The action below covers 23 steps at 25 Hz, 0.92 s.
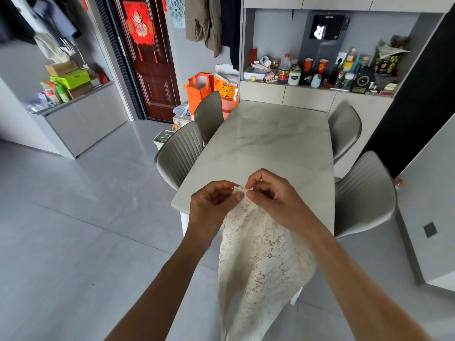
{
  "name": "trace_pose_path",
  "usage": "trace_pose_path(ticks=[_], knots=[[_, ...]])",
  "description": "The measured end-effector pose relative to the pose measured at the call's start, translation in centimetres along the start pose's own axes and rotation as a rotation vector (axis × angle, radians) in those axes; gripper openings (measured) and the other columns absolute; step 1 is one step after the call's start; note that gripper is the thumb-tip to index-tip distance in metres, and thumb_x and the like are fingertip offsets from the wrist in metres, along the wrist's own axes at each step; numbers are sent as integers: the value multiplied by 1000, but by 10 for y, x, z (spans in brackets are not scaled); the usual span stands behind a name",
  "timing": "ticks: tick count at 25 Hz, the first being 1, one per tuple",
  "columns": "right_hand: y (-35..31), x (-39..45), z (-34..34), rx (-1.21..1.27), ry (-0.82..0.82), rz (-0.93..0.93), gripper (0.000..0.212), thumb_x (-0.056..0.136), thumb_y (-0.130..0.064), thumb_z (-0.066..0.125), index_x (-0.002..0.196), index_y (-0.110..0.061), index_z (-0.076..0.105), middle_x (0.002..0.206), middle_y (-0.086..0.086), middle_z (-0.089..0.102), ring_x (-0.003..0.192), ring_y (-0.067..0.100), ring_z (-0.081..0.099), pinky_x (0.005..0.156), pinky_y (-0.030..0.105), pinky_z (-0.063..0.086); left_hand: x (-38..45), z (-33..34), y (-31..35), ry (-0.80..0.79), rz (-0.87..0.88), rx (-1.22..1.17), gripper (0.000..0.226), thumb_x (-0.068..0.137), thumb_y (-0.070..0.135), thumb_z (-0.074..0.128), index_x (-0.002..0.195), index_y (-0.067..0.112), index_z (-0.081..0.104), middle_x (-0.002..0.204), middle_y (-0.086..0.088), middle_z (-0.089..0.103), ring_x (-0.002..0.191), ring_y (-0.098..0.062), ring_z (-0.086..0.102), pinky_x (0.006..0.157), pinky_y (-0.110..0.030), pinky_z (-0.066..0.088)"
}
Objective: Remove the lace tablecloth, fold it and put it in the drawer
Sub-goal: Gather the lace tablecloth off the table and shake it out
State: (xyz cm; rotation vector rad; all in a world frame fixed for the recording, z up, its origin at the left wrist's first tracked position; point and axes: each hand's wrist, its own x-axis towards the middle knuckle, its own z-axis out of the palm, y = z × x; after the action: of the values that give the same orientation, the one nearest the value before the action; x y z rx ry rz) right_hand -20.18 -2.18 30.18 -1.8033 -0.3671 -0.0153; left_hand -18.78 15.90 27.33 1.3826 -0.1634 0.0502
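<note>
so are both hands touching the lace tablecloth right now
Touching. The head view shows the left hand and right hand both pinching the top edge of the lace tablecloth, which hangs down in front of the table.

Item: lace tablecloth (261, 262) | colour: cream-white, openwork floral pattern, scalloped edge | state: off the table, gathered into a narrow hanging length | pose: top corners pinched together at centre frame, I hold them, body draping down to the bottom edge | position: lower centre of frame
</note>
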Motion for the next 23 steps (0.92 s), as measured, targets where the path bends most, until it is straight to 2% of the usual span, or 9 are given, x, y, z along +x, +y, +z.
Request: trace_pose_path(ticks=[5, 8, 11, 13, 16, 20, 23], knots=[[0, -3, -3, -6, -7, 11, 10, 97, -10, 60, 96, -20, 61, 70, 26, 44, 58, 13, 36, 52, 20, 33, 0, -1, 1, -91, -1, 13, 10, 74, 3, 81, 82, 3, 76, 82, -8, 77, 75, -15, 71, 71, -21, 56], [3, -5, -5, 8, -28, 25, 10, 97, -11, 61, 96, -21, 61, 66, 15, 42, 56, 9, 37, 52, 17, 35, 3, -2, 4, -123, 33, 30, 12, 76, -4, 77, 87, -6, 74, 85, -11, 77, 80, -18, 72, 74, -22, 56], [7, -7, -8, -13, -73, 39, 8, 97, -13, 61, 98, -22, 61, 66, 2, 46, 57, 7, 40, 54, 15, 37, 1, -2, 7, -140, 64, 52, 11, 76, -6, 76, 86, -9, 72, 83, -10, 76, 78, -19, 72, 73, -24, 57], [8, -7, -10, -50, -98, 36, 9, 98, -16, 61, 98, -25, 61, 66, 4, 48, 58, 8, 42, 55, 16, 38, -1, -1, 9, -136, 74, 91, 11, 76, -4, 77, 85, -7, 73, 83, -10, 76, 77, -21, 73, 73, -27, 59], [9, -8, -10, -72, -104, 36, 12, 98, -18, 60, 95, -29, 62, 70, 17, 53, 57, 12, 45, 55, 24, 40, -1, 2, 13, -145, 127, 233, 9, 76, -1, 79, 83, -3, 73, 81, -10, 76, 75, -22, 73, 72, -29, 60], [9, -9, -8, -159, -59, 5, 4, 94, -30, 64, 90, -31, 63, 68, -6, 55, 61, 8, 46, 59, 24, 39, 2, 4, 18, -147, 213, 373, 7, 76, 2, 81, 79, 5, 75, 74, 1, 75, 69, -12, 72, 65, -19, 56], [10, -10, -3, -161, -18, -11, 10, 91, -29, 68, 84, -22, 66, 73, 5, 60, 65, 11, 49, 62, 23, 41, 3, 3, 19, -167, 206, 393, 11, 75, 3, 81, 77, 12, 75, 74, 4, 75, 68, -10, 72, 65, -17, 55]])
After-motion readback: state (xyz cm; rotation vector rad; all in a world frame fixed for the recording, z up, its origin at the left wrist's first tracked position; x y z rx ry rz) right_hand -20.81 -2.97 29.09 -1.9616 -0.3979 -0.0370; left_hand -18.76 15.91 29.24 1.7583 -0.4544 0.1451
